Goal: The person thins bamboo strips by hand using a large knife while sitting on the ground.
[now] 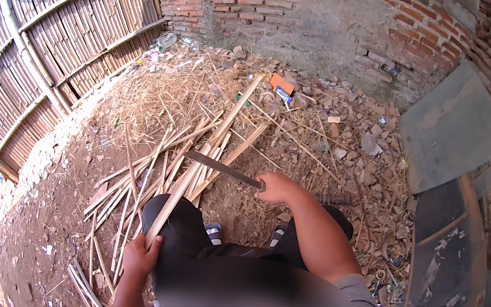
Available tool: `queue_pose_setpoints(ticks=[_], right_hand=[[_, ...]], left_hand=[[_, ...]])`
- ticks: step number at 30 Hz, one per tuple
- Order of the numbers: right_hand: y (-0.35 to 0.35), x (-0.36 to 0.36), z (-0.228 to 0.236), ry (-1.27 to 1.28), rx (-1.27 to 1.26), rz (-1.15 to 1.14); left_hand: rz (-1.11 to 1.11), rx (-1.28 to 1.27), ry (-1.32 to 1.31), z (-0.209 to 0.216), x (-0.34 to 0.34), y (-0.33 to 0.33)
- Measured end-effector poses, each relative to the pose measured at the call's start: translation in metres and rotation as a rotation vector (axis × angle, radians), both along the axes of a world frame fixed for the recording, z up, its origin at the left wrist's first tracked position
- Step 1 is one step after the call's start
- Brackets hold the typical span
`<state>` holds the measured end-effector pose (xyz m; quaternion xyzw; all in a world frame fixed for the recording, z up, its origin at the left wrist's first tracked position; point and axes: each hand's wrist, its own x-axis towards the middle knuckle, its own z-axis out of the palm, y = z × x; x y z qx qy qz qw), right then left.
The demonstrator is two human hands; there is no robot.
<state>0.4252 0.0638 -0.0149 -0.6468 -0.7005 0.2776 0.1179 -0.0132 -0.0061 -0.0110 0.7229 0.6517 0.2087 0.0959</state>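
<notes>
Knife with a long dark blade sits clenched in the right hand, pointing left over a heap of pale strips on the ground. The left hand grips one strip by its near end; whether blade and strip touch is hard to tell.

Long pale wood strip: narrow, flat, straight. Held at near end, slanting away and somewhat right; far end hard to trace. Long knife: dark, worn-looking blade, mostly straight, grip end covered. Held roughly crosswise, tip pointing left, outer part of blade overlapping line of strip in view; contact can't be told.
</notes>
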Motion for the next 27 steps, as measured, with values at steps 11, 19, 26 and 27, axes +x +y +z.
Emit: queue_pose_setpoints(ticks=[11, 19, 26, 27], right_hand=[[0.000, 0.000, -0.002, -0.002, 0.012, -0.014], [0.002, -0.002, 0.000, 0.029, -0.042, -0.020], [0.002, 0.000, -0.009, 0.018, 0.034, -0.015], [0.002, 0.000, -0.009, 0.020, 0.033, -0.017]], left_hand=[[0.018, -0.060, -0.012, 0.009, 0.004, -0.002], [-0.016, 0.015, -0.020, 0.002, 0.001, -0.001], [0.001, 0.010, 0.001, 0.001, 0.002, -0.001], [-0.001, 0.009, 0.003, 0.001, 0.003, -0.001]])
